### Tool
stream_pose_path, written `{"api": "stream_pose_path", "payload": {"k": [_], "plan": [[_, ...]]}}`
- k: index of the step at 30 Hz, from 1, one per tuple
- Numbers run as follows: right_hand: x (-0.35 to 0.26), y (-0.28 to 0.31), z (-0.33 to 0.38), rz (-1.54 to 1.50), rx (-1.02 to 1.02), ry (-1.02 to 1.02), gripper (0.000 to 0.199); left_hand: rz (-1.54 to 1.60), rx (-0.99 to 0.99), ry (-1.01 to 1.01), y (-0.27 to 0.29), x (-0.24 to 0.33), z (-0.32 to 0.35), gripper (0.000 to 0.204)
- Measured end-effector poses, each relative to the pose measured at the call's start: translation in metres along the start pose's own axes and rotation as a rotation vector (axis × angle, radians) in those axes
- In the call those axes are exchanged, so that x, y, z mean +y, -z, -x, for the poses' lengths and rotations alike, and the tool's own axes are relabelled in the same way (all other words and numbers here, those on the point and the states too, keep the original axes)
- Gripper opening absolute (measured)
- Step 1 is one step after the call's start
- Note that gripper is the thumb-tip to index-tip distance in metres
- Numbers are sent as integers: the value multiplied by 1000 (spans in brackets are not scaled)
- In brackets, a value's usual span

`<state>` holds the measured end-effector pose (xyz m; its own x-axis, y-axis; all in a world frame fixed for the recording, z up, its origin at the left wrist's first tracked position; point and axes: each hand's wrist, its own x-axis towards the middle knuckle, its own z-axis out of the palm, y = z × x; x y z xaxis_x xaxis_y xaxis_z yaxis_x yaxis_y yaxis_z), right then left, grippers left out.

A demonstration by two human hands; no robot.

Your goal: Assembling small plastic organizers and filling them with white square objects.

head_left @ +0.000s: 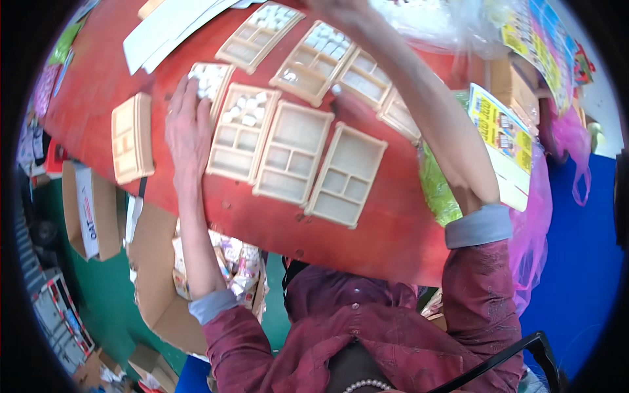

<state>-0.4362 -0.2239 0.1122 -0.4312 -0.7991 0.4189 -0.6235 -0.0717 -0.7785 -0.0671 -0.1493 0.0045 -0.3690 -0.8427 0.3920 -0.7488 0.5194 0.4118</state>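
My left hand (187,111) lies with its fingers stretched out at the left side of a cream divided tray whose top compartment holds small white pieces (211,80); it covers the rest of that tray. My right arm reaches across the table to the top edge, where my right hand (337,8) is blurred and partly cut off. Beside my left hand stands a tray (237,134) with several white pieces in its large compartment. Right of it are two trays with bare compartments, one (293,150) near the middle and another (347,173) farther right.
Farther back on the red table (400,229) are more trays, some with white pieces, such as this one (314,62). A stacked-looking tray (132,137) lies at the left. White sheets (173,29), clear plastic and printed cards (501,141) border the area. An open cardboard box (154,275) holds packets below.
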Motion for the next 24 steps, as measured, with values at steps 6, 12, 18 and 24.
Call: {"api": "stream_pose_path", "payload": {"k": [6, 12, 18, 24], "plan": [[93, 22, -43, 593, 186, 66, 25, 20, 42, 22, 1, 0, 5, 39], [145, 1, 12, 859, -106, 423, 30, 17, 89, 116, 14, -17, 16, 35], [116, -10, 15, 1266, -252, 482, 30, 63, 174, 33, 11, -16, 13, 28], [127, -19, 20, 909, -79, 80, 30, 82, 172, 28, 10, -12, 15, 23]]}}
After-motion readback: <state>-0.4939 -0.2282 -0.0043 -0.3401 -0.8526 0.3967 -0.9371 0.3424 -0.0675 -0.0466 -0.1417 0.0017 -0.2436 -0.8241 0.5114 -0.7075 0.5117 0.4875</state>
